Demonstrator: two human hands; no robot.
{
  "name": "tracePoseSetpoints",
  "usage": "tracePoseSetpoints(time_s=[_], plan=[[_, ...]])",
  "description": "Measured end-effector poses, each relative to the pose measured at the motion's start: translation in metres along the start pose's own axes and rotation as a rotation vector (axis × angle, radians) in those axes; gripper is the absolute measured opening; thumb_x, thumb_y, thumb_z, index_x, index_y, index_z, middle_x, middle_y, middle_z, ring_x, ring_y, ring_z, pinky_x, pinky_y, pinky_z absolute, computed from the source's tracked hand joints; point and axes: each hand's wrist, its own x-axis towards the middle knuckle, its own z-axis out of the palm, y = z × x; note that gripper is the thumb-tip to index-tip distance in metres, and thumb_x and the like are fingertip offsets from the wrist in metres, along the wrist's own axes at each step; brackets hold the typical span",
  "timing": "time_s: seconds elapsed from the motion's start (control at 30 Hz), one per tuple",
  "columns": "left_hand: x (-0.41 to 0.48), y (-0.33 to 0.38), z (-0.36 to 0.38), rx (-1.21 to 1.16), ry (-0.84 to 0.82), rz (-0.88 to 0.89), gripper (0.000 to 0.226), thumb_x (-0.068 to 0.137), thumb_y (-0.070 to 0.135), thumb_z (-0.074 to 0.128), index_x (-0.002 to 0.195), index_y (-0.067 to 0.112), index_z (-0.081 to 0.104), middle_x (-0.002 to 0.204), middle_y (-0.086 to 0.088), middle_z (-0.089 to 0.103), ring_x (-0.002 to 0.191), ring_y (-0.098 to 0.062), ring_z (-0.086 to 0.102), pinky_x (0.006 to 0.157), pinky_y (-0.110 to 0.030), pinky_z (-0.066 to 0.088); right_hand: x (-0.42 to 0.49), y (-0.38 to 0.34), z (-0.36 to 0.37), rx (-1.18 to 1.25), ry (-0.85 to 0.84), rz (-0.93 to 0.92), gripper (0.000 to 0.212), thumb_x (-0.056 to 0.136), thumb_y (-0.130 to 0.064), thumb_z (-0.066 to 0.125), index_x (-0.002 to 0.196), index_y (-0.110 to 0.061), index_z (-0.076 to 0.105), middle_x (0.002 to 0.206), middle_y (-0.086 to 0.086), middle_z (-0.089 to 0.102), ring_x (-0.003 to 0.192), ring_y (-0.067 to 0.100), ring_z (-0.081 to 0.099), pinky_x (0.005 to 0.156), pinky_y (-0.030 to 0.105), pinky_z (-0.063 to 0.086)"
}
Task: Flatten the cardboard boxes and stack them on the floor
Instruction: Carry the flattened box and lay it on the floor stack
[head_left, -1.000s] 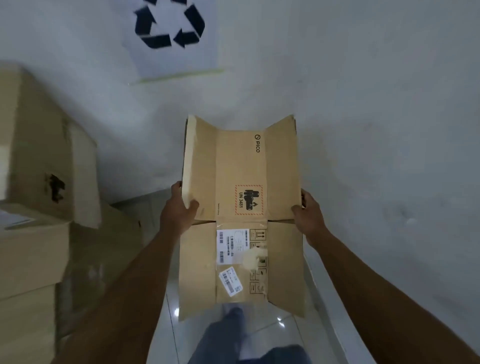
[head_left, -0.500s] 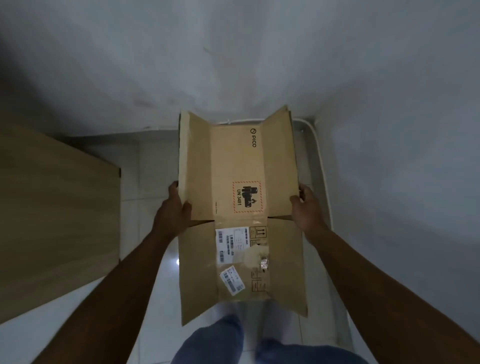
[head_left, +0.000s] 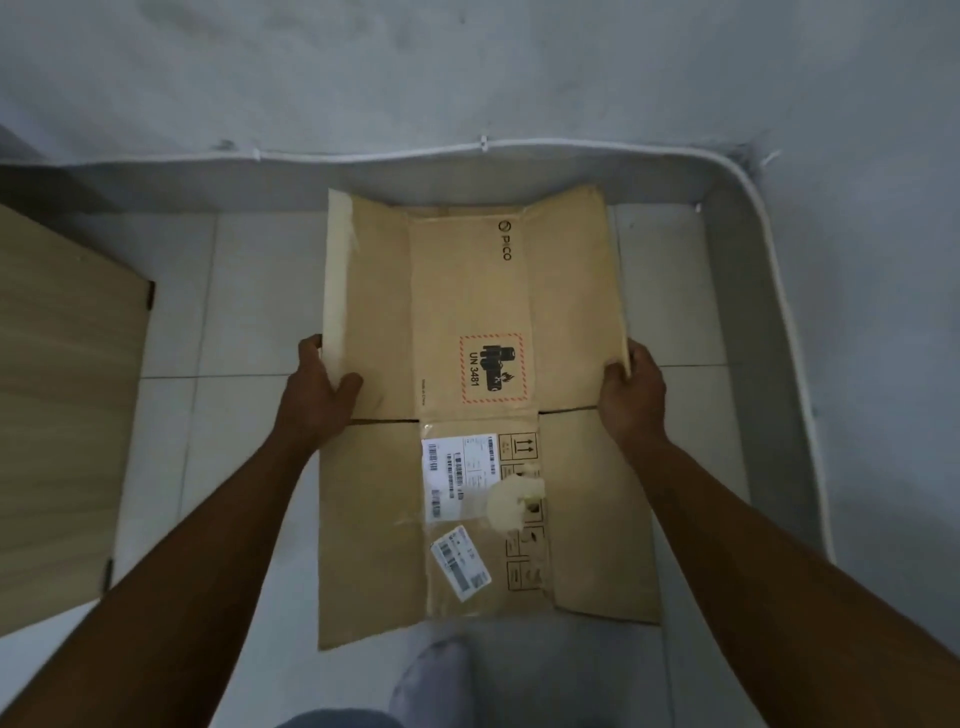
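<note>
The pale tiled floor fills most of the view, closed in at twelve o'clock by a grey wall and at three o'clock by a second wall, with a white cable running along the base of both and bending at the corner near one o'clock. Open tile lies on both long sides of the flattened cardboard box, a wider strip at nine o'clock than at three. A wooden panel occupies the nine o'clock edge, well apart from the box. The box sits at the centre, its far edge near the skirting at twelve o'clock and its near edge at six o'clock just beyond a grey-socked foot; whether it already rests on the tiles or is held just above them cannot be told from this angle. Its two side flaps tilt upward. The left hand is closed on the left flap's edge, thumb on top and fingers curled behind. The right hand clasps the right flap's edge likewise. A red-bordered UN 3481 label lies between the hands, and a white shipping label sits toward six o'clock.
</note>
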Motion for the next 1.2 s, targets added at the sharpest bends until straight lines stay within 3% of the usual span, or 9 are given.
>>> tracePoseSetpoints(time_s=[0.1, 0.2, 0.3, 0.37, 0.5, 0.6, 0.7, 1.0, 1.2], plan=[[0.018, -0.023, 0.014, -0.021, -0.009, -0.038, 0.067, 0.099, 0.026, 0.059, 0.154, 0.011, 0.023, 0.146, -0.020, 0.049, 0.129, -0.040, 0.051, 0.103, -0.043, 0.042, 0.013, 0.026, 0.012, -0.025, 0.039, -0.042, 0.038, 0.103, -0.012, 0.046, 0.141, -0.007, 0.050, 0.134, 0.015, 0.059, 0.121, 0.029, 0.057, 0.097, 0.026, 0.041], [0.025, -0.042, 0.024, 0.024, 0.010, 0.031, 0.067, 0.100, 0.037, 0.056, 0.155, 0.012, 0.027, 0.150, -0.016, 0.046, 0.135, -0.038, 0.046, 0.112, -0.048, 0.039, 0.023, 0.047, 0.021, -0.123, 0.060, -0.092, 0.041, 0.103, -0.018, 0.049, 0.143, -0.008, 0.049, 0.136, 0.016, 0.049, 0.125, 0.032, 0.048, 0.102, 0.031, 0.039], [0.030, -0.044, 0.030, 0.084, 0.093, 0.049, 0.070, 0.093, 0.059, 0.054, 0.142, 0.010, 0.044, 0.132, -0.021, 0.054, 0.123, -0.038, 0.051, 0.100, -0.048, 0.047, 0.026, 0.054, 0.027, -0.220, 0.112, -0.067, 0.045, 0.103, -0.027, 0.049, 0.145, -0.011, 0.048, 0.138, 0.017, 0.045, 0.126, 0.037, 0.043, 0.105, 0.046, 0.038], [0.032, -0.037, 0.033, 0.094, 0.142, 0.027, 0.081, 0.083, 0.074, 0.052, 0.133, 0.011, 0.051, 0.123, -0.020, 0.055, 0.118, -0.037, 0.052, 0.095, -0.049, 0.050, 0.026, 0.053, 0.030, -0.230, 0.111, -0.082, 0.048, 0.103, -0.033, 0.050, 0.146, -0.011, 0.047, 0.136, 0.019, 0.049, 0.125, 0.037, 0.046, 0.104, 0.048, 0.041], [0.034, -0.013, 0.043, 0.044, 0.191, -0.050, 0.087, 0.081, 0.065, 0.068, 0.143, 0.009, 0.043, 0.137, -0.021, 0.050, 0.129, -0.040, 0.048, 0.104, -0.051, 0.045, 0.023, 0.046, 0.032, -0.221, 0.102, -0.049, 0.076, 0.089, -0.062, 0.062, 0.145, -0.014, 0.044, 0.137, 0.012, 0.048, 0.128, 0.032, 0.046, 0.103, 0.046, 0.044], [0.045, 0.001, 0.048, 0.012, 0.214, -0.036, 0.093, 0.078, 0.064, 0.072, 0.145, 0.008, 0.040, 0.141, -0.019, 0.050, 0.131, -0.038, 0.049, 0.104, -0.049, 0.045, 0.024, 0.043, 0.034, -0.293, 0.138, -0.043, 0.089, 0.081, -0.072, 0.062, 0.145, -0.014, 0.041, 0.138, 0.012, 0.047, 0.128, 0.033, 0.046, 0.103, 0.049, 0.044], [0.055, 0.005, 0.052, 0.047, 0.223, -0.058, 0.096, 0.073, 0.069, 0.073, 0.138, 0.004, 0.046, 0.134, -0.021, 0.054, 0.124, -0.040, 0.054, 0.097, -0.051, 0.051, 0.032, 0.040, 0.033, -0.299, 0.158, -0.037, 0.089, 0.079, -0.072, 0.064, 0.144, -0.014, 0.041, 0.139, 0.011, 0.046, 0.131, 0.033, 0.044, 0.103, 0.051, 0.042], [0.053, 0.008, 0.056, -0.006, 0.323, -0.145, 0.101, 0.071, 0.082, 0.062, 0.140, 0.010, 0.047, 0.137, -0.014, 0.054, 0.128, -0.034, 0.052, 0.099, -0.051, 0.047, 0.043, 0.029, 0.036, -0.264, 0.145, -0.033, 0.096, 0.072, -0.072, 0.072, 0.142, -0.014, 0.043, 0.140, 0.009, 0.047, 0.131, 0.032, 0.045, 0.101, 0.052, 0.047], [0.045, 0.015, 0.062, 0.006, 0.365, -0.183, 0.113, 0.061, 0.084, 0.068, 0.143, 0.012, 0.040, 0.141, -0.011, 0.050, 0.132, -0.033, 0.047, 0.100, -0.054, 0.045, 0.038, 0.019, 0.047, -0.379, 0.103, -0.001, 0.110, 0.068, -0.075, 0.072, 0.147, -0.011, 0.032, 0.145, 0.014, 0.038, 0.135, 0.035, 0.037, 0.104, 0.051, 0.040]])
